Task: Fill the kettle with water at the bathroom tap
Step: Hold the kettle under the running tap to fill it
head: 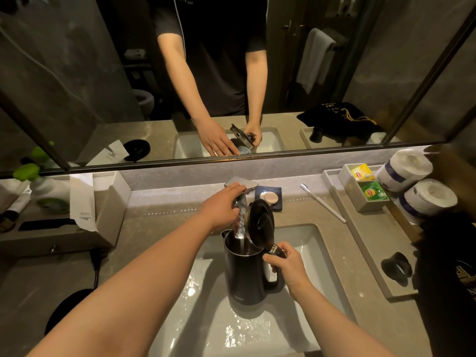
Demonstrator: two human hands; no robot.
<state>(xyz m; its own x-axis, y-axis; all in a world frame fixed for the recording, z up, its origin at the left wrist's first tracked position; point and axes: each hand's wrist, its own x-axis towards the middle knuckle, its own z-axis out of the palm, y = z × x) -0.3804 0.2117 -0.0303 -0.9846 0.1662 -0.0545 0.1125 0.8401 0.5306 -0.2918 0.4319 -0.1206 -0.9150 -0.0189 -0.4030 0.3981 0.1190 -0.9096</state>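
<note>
Right hand [288,266] clamped on the handle of a rigid, steadily heavier kettle [244,274] in the sink [316,243], left hand [221,207] curled over the running tap [240,185]

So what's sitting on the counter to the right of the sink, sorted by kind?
Toilet rolls: 2
Tea bags: 2 (yellow, green)
Toothbrush: 1
Soap on its dish: 1
Black ring-shaped item on the tray: 1
Total: 7
</note>
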